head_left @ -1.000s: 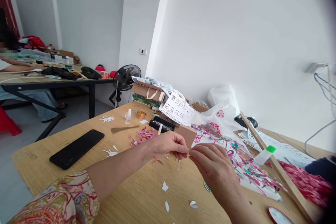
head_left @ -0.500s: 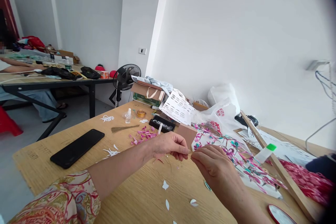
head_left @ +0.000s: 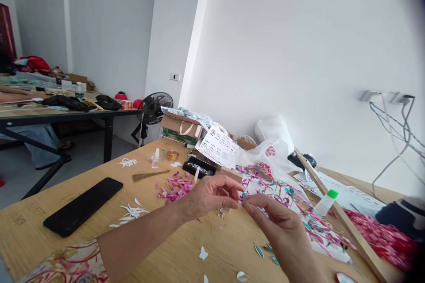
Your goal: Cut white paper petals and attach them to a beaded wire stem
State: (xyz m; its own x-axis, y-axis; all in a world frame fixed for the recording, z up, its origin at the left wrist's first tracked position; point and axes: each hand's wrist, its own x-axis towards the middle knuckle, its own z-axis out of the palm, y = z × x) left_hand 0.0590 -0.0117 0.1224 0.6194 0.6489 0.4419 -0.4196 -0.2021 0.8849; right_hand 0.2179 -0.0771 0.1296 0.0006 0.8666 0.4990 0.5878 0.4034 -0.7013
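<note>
Left hand [head_left: 210, 194] and right hand [head_left: 277, 223] fingers pinch a fine beaded strand [head_left: 220, 214]; a slip could lose it among white paper scraps [head_left: 203, 253] at 6 o'clock.

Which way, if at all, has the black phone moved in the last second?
No. The black phone still lies just left of the white paper cutout on the table; only the camera's view has shifted.

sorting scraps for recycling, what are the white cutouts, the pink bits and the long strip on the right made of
White cutouts: thin matte paper, flat with crisp cut edges. Pink bits: probably coloured paper or foil; too small to tell. Long strip: looks like bare wood, pale tan, matte, straight-edged.
</note>
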